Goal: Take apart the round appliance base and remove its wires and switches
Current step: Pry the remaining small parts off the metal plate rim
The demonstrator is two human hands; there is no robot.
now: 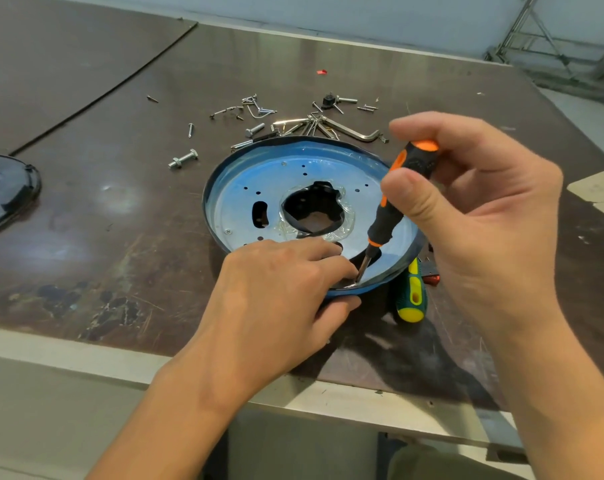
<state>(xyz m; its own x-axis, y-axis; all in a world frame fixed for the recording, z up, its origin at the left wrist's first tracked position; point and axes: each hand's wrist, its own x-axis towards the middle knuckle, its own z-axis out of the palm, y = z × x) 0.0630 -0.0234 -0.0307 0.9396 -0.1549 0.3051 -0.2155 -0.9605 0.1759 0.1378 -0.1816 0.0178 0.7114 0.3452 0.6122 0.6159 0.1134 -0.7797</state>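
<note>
So the round appliance base (252, 188) sits upside-down-dish style on the brown worktable (120, 216), near the front edge, right between both hands. It's a shiny bluish metal plate with a dark rim, a ragged hole in the middle with clear film around it, and a bunch of small drilled holes.

The left hand (279, 292) pinches the near rim, fingers curled over into the dish and thumb on the outside. The right hand (477, 216) is wrapped around an orange-and-black screwdriver (394, 202), thumb and fingers closed on the handle. It's held slanted, with the tip down inside the near rim, just beside the left fingertips.

A second green-and-yellow screwdriver (413, 296) lies on the table against the base's right side, under the right hand. Behind the base there's a scatter of loose screws and bolts (259, 112) plus a hex key (356, 131). A black cover (6, 188) pokes in at the left edge.

There may be a mark on the orange handle, but it's too blurry to read.
</note>
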